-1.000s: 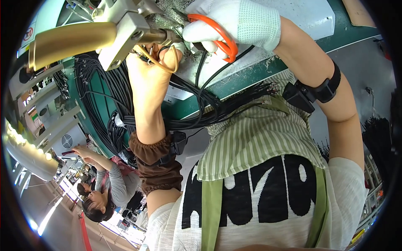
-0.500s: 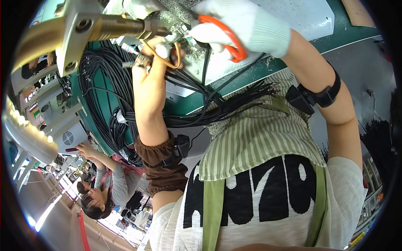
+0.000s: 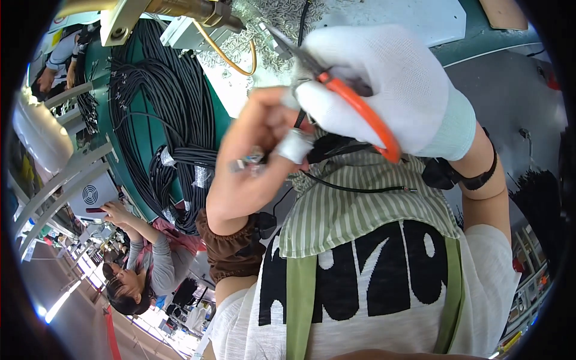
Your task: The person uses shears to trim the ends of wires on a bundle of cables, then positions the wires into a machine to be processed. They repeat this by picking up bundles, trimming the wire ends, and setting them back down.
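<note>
My right hand (image 3: 390,84), in a white knit glove, grips red-handled scissors (image 3: 360,111) whose metal blades point up and left. Close beside it, my bare left hand (image 3: 255,144) is curled, slightly blurred, around black cable (image 3: 300,118). White tape (image 3: 294,146) wraps one of its digits. Small metal-ended connectors (image 3: 251,161) stick out by that hand; how they are held is unclear. A loose black cable (image 3: 360,188) runs from beneath the left hand across the striped apron (image 3: 366,210).
Over the work surface juts a brass-coloured machine nozzle (image 3: 222,17), with a bent copper-coloured tube (image 3: 249,63) below. Small metallic cuttings (image 3: 273,60) litter the white plate. Coiled black cables (image 3: 174,102) lie on the green table (image 3: 222,123) at left. Another person (image 3: 165,264) sits at lower left.
Both hands have drawn back from the nozzle toward my body. The scissors came along in the right hand. A cable now lies across the apron, where a bundle of black cables showed before.
</note>
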Motion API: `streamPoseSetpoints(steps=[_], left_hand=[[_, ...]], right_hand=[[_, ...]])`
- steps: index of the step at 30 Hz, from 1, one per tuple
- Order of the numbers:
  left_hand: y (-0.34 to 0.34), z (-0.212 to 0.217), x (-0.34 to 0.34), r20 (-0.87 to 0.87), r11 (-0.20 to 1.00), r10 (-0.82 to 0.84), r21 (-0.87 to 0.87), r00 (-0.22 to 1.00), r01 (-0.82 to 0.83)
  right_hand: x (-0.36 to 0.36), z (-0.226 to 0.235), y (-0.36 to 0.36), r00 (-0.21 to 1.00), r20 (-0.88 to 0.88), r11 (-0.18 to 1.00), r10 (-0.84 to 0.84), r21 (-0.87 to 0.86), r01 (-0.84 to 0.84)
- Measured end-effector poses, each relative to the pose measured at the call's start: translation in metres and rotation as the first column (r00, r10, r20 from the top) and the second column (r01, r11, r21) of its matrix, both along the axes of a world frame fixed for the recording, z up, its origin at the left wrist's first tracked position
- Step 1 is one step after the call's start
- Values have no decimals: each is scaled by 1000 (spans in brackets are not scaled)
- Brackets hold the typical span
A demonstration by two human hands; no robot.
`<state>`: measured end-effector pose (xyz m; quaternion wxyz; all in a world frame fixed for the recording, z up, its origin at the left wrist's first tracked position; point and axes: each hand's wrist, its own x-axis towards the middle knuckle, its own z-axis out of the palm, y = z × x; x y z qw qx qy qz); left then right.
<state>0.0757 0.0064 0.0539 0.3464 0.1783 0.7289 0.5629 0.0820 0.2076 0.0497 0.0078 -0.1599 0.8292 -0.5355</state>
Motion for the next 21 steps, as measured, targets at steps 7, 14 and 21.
streamPoseSetpoints(steps=[7,14,21], left_hand=[[-6,-13,3,-15,864,444,272,896,-423],[6,-13,13,-244,876,477,215,845,-432],[7,-22,16,-522,890,455,285,721,-356]], right_hand=[[21,-19,-22,967,-78,970,-244,-15,243],[43,-29,-30,918,-352,864,-181,389,320],[43,-16,-15,1000,25,1000,-8,-29,8]])
